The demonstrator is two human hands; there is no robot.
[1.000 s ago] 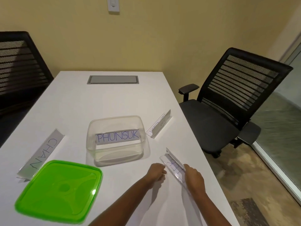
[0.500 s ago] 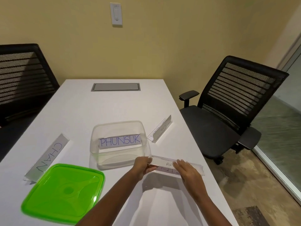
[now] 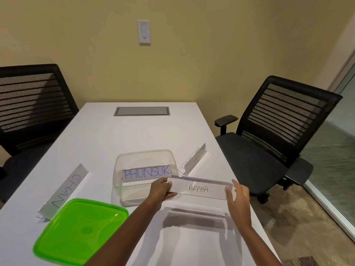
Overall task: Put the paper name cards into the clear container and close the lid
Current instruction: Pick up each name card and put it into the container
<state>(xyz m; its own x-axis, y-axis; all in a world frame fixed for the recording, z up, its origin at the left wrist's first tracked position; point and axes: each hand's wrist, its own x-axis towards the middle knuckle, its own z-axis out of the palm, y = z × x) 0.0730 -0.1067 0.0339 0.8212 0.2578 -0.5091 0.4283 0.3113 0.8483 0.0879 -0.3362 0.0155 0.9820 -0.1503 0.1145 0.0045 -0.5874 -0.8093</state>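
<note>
Both hands hold the ALPHA name card [image 3: 198, 189] in the air, just right of the clear container [image 3: 125, 194]. My left hand [image 3: 160, 191] grips its left end and my right hand [image 3: 237, 195] holds its right end. The open container stands mid-table with the PHUNSUK card [image 3: 147, 172] upright inside it. The CHAN card [image 3: 64, 190] lies on the table to the left. Another card [image 3: 193, 159] with faint writing rests right of the container. The green lid [image 3: 80, 232] lies flat at the near left.
The white table [image 3: 115, 139] has a grey cable hatch [image 3: 141, 111] at its far end. A black mesh chair [image 3: 272, 135] stands at the right edge and another chair [image 3: 32, 104] at the left. A yellow wall is behind.
The ALPHA card has been lifted off the table near its right edge, turned level with the writing facing me, and carried up and left toward the container by both hands.
</note>
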